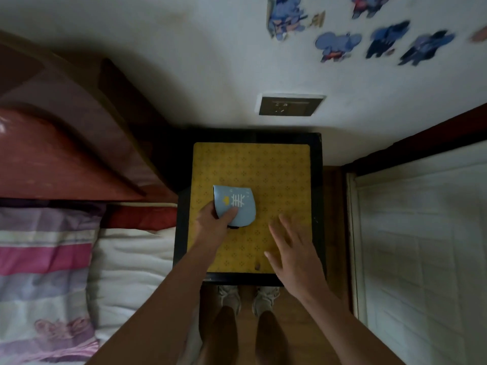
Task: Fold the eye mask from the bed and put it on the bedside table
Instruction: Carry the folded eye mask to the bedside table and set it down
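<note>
The light blue eye mask (238, 204), folded in half with white lash marks and a yellow spot on top, is over the yellow patterned top of the dark bedside table (263, 164). My left hand (214, 223) pinches its lower left edge, thumb on top. A bit of black strap shows under the mask's lower edge. My right hand (292, 248) hovers over the table's front right part, fingers spread, holding nothing. The bed (126, 259) lies to the left.
A red-brown headboard (66, 159) stands at the left. A striped pink and purple pillow (44, 259) lies on the bed. A wall socket (290, 104) and blue stickers (337, 46) are on the wall. A white panel (421, 246) stands to the right. My shoes (247, 299) touch the table's front.
</note>
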Demonstrator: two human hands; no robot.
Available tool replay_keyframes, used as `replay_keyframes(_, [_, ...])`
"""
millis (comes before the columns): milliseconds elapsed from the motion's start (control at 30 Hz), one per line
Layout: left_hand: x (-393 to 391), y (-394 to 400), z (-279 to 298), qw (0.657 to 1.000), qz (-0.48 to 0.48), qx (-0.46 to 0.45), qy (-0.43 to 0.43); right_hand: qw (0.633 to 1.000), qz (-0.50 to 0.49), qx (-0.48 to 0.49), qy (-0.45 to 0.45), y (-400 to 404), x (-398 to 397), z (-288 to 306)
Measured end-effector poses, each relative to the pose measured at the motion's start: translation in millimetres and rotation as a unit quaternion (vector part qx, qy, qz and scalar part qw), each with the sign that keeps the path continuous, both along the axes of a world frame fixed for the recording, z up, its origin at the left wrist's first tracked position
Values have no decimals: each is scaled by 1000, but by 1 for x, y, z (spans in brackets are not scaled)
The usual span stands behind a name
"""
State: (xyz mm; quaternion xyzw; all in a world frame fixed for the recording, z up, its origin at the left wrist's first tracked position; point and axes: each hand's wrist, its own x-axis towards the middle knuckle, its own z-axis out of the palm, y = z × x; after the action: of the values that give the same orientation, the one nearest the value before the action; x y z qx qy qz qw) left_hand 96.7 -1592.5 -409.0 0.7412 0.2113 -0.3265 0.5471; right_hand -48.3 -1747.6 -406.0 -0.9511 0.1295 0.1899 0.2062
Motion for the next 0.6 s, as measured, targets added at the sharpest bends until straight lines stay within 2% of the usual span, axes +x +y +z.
replay_keyframes(200, [-1,-3,-3,988,-74,100,-90,998,33,-44,17,3,-13,-23])
replay_keyframes(367, [-6,-4,8,945,-171,186,-209,997,37,-59,29,3,-15,-25])
replay_keyframes(467, [-13,3,15,885,-257,230,-312,996,39,-67,37,3,-15,-26])
replay_keyframes(533, [-19,12,16,819,-338,244,-394,996,42,-73,37,4,-16,-27])
replay_keyframes(600, [-28,20,14,761,-421,240,-430,996,43,-75,33,4,-16,-28])
